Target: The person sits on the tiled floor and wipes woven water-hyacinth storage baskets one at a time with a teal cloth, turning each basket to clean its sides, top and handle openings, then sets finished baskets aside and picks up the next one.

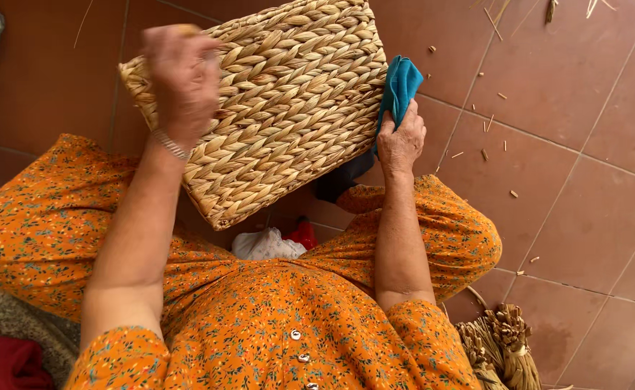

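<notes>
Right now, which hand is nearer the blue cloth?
Right. The right hand holds the blue cloth against the basket's right edge; the left hand grips the basket's far left corner, apart from the cloth.

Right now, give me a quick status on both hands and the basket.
Left hand gripping woven basket at its left edge. Right hand presses teal cloth against its right edge. Nothing blocking.

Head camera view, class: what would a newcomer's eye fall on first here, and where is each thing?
The large rectangular woven straw basket fills the upper middle, tilted and held up above the lap. The left hand grips its left edge, while the right hand presses a teal blue cloth against its right edge. Below spreads an orange flowered dress, over a reddish-brown tiled floor.
</notes>
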Motion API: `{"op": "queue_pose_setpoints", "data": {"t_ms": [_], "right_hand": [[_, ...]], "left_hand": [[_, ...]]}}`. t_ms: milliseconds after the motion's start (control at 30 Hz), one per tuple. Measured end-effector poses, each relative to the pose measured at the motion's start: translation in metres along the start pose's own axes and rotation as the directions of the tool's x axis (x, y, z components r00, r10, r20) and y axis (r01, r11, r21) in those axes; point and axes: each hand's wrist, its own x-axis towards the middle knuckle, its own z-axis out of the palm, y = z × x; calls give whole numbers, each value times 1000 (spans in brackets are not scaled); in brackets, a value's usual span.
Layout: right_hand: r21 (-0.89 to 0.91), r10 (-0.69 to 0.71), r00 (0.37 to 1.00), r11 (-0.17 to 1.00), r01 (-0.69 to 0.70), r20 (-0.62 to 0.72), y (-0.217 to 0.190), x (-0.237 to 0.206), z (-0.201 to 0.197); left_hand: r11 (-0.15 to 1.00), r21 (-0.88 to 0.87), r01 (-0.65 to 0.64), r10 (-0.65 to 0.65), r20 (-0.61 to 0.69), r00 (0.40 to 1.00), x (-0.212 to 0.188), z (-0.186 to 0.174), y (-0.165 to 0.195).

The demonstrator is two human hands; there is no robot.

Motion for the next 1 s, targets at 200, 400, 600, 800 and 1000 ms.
{"op": "queue_pose_setpoints", "data": {"t_ms": [200, 400, 600, 800, 1000], "right_hand": [[2, 25, 999, 1000, -25, 21, -10, -7, -1], [24, 35, 999, 999, -36, 32, -14, -11, -6], [-16, 25, 1000, 1000, -25, 15, -16, -13, -1], [-35, 35, 999, 999, -34, 32, -15, -12, -1], [-26, 50, 998, 998, -49, 39, -18, -9, -3]], "left_hand": [[918, 301, -259, 195, 229, 954, 32, 95, 0], [880, 385, -278, 200, 230, 952, 20, 112, -18], [881, 407, -241, 153, 238, 959, 25, 123, -20], [876, 417, -244, 141, 264, 954, 40, 127, -18], [859, 442, -259, 124, 310, 942, 57, 130, -8]]}}
